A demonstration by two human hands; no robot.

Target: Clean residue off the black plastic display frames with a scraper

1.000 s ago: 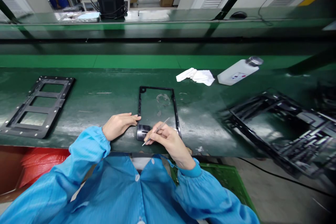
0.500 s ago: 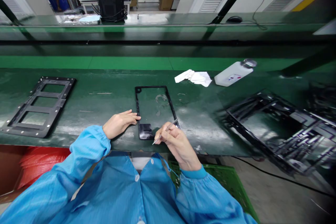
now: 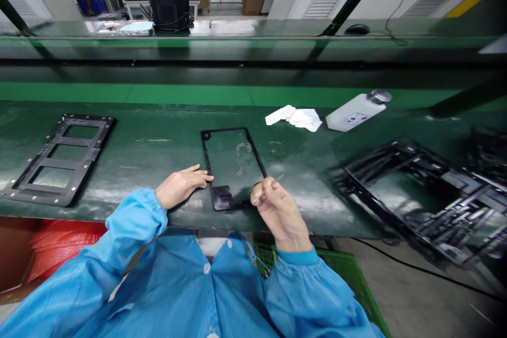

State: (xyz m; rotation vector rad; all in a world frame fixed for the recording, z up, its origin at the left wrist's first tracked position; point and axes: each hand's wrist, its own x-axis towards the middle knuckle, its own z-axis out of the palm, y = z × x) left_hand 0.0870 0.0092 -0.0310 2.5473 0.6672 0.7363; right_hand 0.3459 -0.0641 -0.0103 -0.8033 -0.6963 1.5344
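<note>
A thin black rectangular frame (image 3: 257, 156) lies on the green bench in front of me, with a wider dark patch at its near left corner. My left hand (image 3: 182, 188) rests beside it, fingers stretched out and fingertips touching its left edge. Over the near right corner, my right hand (image 3: 282, 214) pinches a slim silver pointed tool (image 3: 279, 178). That corner is hidden behind the hand, so I cannot tell whether the tip touches the frame.
A larger black panel (image 3: 89, 161) with three openings lies at the left. Crumpled white wipes (image 3: 304, 118) and a white bottle (image 3: 354, 112) are at the back right. Several black frames (image 3: 447, 179) are piled at the right. A raised shelf holds a black monitor (image 3: 169, 9).
My right hand has moved right with the tool, from the near edge toward the near right corner. The frame has turned slightly. My left hand has barely moved.
</note>
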